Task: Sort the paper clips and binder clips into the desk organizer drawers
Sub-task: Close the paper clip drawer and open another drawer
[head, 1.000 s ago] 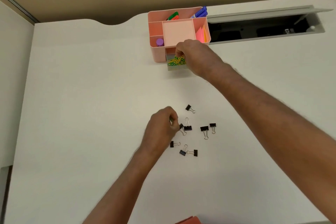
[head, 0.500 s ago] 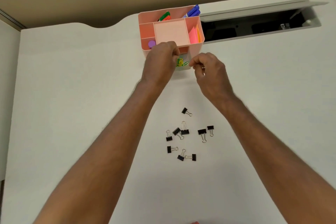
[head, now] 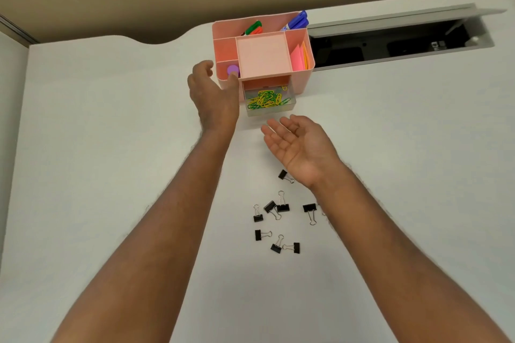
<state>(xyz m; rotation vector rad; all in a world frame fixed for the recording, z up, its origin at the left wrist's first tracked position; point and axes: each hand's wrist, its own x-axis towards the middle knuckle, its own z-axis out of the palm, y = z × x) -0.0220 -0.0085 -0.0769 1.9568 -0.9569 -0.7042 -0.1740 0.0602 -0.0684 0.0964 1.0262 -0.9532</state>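
Observation:
The pink desk organizer (head: 263, 57) stands at the back of the white desk. Its clear lower drawer (head: 271, 111) is pulled out and holds green and yellow paper clips (head: 264, 100). My left hand (head: 214, 95) is at the organizer's front left corner, fingers loosely spread and touching the front wall. Just in front of the drawer my right hand (head: 299, 145) lies palm up, open and holding nothing. Several black binder clips (head: 278, 217) lie scattered on the desk nearer to me, below my right wrist.
Markers (head: 295, 22), pink and orange sticky notes (head: 299, 58) and a purple cap (head: 232, 69) fill the organizer's top compartments. An open grey cable hatch (head: 390, 44) is cut into the desk to its right. A beige partition rises behind the desk.
My left hand has moved off the drawer to the organizer's left corner. My right hand has opened, turned palm up and drawn back a little. The paper clips in the drawer now show.

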